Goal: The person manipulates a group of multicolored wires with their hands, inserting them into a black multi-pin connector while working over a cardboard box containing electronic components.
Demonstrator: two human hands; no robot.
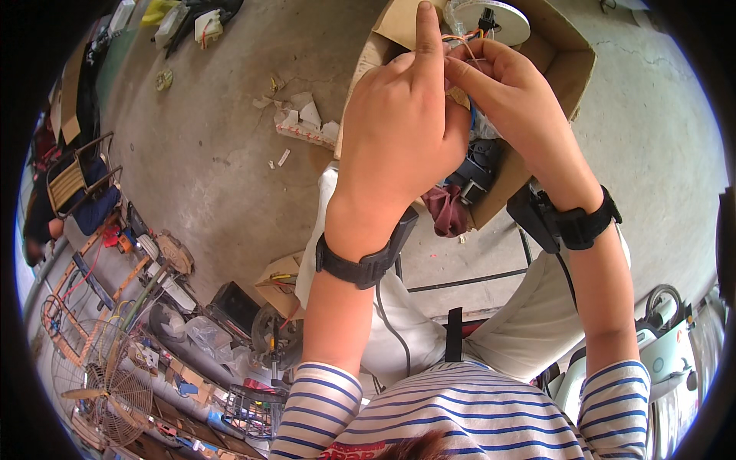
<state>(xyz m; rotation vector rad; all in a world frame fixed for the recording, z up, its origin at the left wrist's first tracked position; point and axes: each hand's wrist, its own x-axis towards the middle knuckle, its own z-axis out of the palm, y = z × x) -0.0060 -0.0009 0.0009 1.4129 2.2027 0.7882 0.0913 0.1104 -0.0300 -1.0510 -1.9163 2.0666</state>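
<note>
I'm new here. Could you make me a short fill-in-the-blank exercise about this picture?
1. The left hand has its ____ finger stretched straight out.
2. The right hand is close to thin wires and wears a wrist strap coloured ____.
3. The box is made of ____.
4. The fan is on the person's ____ side.

Missing words: index; black; cardboard; left.

Soft, even light falls on the concrete floor, with fisheye bending and black vignetting toward the edges.
</note>
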